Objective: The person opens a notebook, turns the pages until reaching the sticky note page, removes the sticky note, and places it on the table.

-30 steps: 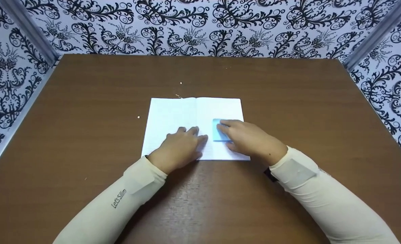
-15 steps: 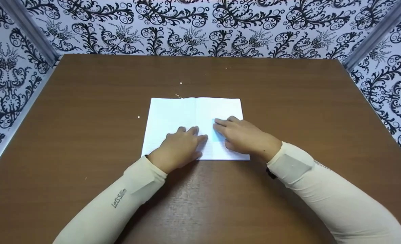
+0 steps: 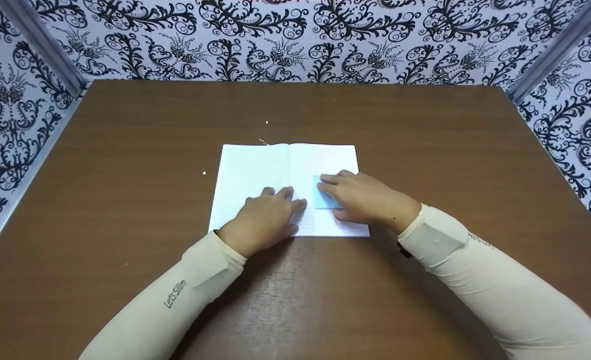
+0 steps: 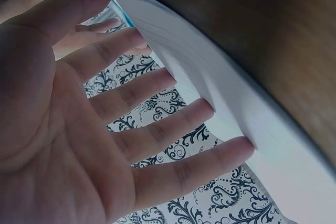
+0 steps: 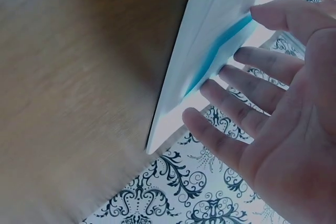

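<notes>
An open notebook (image 3: 255, 165) with white pages lies in the middle of the table. On its right page is a small light-blue sticky note (image 3: 321, 199), partly covered by my right hand (image 3: 368, 199). The fingers of that hand are spread and rest on the note. In the right wrist view the sticky note (image 5: 215, 51) shows as a blue strip under the fingertips. My left hand (image 3: 263, 220) lies across the lower left page, fingers extended, fingertips touching the paper near the fold. The left wrist view shows its straight fingers (image 4: 184, 174) against the page.
The brown wooden table (image 3: 125, 200) extends around the notebook on all sides. Tiny white specks (image 3: 204, 173) lie on it. Patterned black-and-white panels (image 3: 275, 45) stand behind the table and along both sides.
My right hand slid slightly left and up over the sticky note, then back a little to the right. The left hand has kept its place on the page.
</notes>
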`<state>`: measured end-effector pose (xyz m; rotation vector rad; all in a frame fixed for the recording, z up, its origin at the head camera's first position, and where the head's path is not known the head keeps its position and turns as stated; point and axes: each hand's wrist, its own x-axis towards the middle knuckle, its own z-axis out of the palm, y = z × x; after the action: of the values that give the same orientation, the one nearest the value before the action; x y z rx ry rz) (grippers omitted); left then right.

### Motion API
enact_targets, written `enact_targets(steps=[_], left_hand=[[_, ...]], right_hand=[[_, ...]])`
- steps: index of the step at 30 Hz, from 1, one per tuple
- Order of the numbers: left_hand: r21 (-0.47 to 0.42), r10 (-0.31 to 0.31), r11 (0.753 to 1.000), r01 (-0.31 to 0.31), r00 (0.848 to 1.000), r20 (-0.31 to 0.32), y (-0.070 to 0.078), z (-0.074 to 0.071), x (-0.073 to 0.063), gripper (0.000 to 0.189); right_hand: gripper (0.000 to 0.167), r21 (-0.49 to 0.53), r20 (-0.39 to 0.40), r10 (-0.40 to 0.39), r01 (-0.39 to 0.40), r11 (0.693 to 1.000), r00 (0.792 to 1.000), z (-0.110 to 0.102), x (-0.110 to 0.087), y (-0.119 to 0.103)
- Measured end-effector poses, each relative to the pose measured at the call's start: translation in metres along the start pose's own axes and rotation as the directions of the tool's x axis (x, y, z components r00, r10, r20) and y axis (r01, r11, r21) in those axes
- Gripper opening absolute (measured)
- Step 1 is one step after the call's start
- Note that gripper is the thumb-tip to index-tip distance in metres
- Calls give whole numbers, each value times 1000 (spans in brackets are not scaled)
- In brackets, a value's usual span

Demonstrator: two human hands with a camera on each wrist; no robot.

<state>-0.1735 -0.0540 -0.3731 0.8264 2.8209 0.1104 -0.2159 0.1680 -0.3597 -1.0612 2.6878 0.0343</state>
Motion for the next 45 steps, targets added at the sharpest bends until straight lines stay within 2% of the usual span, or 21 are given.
enact_targets(steps=[12,17,24,32,38,45], left_hand=[[17,-8,1000,8,1000,-15,0,1,0,52],[11,-14,1000,14,1000,-13,0,2,0,53],[-10,-20,1000,20,1000,-4,-1,2,-1,53],[29,-38,999,36,997,62,0,0,-1,59],[53,-23,998,21,999,30,1,0,-1,59],[66,-15,998,14,1000,13,0,1,-1,58]], right_hand=[[55,-39,-82,-37,34,999,996,5,0,0],[56,-61,-89,-31,25,998,996,6,3,-1],[48,-69,-146,-47,37,997,988,7,5,-2],[28,-27,-238,-23,17,999,971,10,12,1],[26,35,-280,32,-24,999,959,11,14,7],[30,101,-272,105,-80,992,957,5,12,13]])
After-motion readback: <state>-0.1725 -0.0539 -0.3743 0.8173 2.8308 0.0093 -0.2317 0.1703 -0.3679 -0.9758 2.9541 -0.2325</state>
